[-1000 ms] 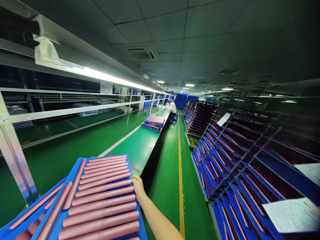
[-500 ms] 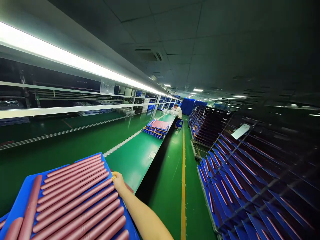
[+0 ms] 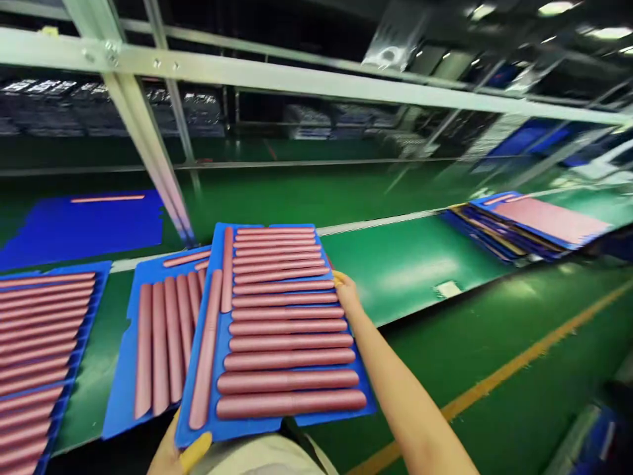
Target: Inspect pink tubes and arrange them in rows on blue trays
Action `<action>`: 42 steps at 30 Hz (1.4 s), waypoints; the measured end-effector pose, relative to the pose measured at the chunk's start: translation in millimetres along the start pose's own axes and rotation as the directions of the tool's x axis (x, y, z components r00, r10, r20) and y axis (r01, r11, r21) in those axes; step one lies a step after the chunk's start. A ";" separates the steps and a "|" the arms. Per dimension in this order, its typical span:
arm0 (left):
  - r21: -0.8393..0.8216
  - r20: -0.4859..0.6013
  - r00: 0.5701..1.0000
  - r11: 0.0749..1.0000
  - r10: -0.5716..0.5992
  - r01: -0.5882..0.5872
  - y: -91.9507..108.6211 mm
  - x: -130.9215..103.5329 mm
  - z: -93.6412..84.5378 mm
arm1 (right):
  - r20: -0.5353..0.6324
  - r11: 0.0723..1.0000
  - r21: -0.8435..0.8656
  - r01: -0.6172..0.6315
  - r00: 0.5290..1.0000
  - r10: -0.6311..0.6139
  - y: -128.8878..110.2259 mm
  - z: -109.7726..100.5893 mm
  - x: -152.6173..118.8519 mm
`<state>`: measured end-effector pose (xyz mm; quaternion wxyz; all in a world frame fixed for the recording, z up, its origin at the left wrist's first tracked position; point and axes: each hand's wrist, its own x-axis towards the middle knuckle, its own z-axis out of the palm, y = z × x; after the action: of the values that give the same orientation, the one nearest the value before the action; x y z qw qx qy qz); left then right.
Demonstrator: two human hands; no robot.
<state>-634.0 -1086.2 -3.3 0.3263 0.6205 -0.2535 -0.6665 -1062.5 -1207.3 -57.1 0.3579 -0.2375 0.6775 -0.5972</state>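
A blue board (image 3: 341,417) lined with long pink rods (image 3: 289,359) is held up in front of my body. Most of the rods lie crosswise, and two run lengthwise along its left side. My right hand (image 3: 347,293), with yellow covering on its fingertips, grips the board's right edge. Down at the near left corner, my left hand (image 3: 180,452) holds the edge, partly hidden under the board. Behind and left of it, a second blue board (image 3: 123,389) carries pink rods set lengthwise; the held board overlaps it.
Another rod-covered board (image 3: 93,290) lies on the green bench (image 3: 386,270) at far left. A pile of blue boards (image 3: 534,231) sits further right on the bench. A white metal frame (image 3: 297,82) spans above. The floor has a yellow line (image 3: 475,396).
My view has swung left and down from the aisle to the bench. The rod-laden board now appears centred before me, and my left hand has come into view at its near corner.
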 end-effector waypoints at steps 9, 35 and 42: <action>-0.158 0.259 0.965 0.985 -0.030 0.073 -9.1 13.4 -19.2 | -0.014 0.993 -0.024 -0.114 0.993 0.114 19.4 -7.0 4.7; -0.296 0.255 0.963 0.942 -0.085 0.161 -11.6 13.5 -22.9 | -0.028 0.977 -0.049 -0.207 0.978 0.206 15.3 0.7 -10.2; -0.217 0.239 0.965 0.962 -0.111 0.164 -12.3 15.5 -22.4 | -0.049 0.978 -0.039 -0.206 0.978 0.204 15.7 0.4 -9.2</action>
<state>-613.6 -1088.2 -24.9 0.3190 0.5144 -0.1642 -0.7789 -1054.8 -1197.9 -70.6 0.3969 -0.1609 0.7191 -0.5472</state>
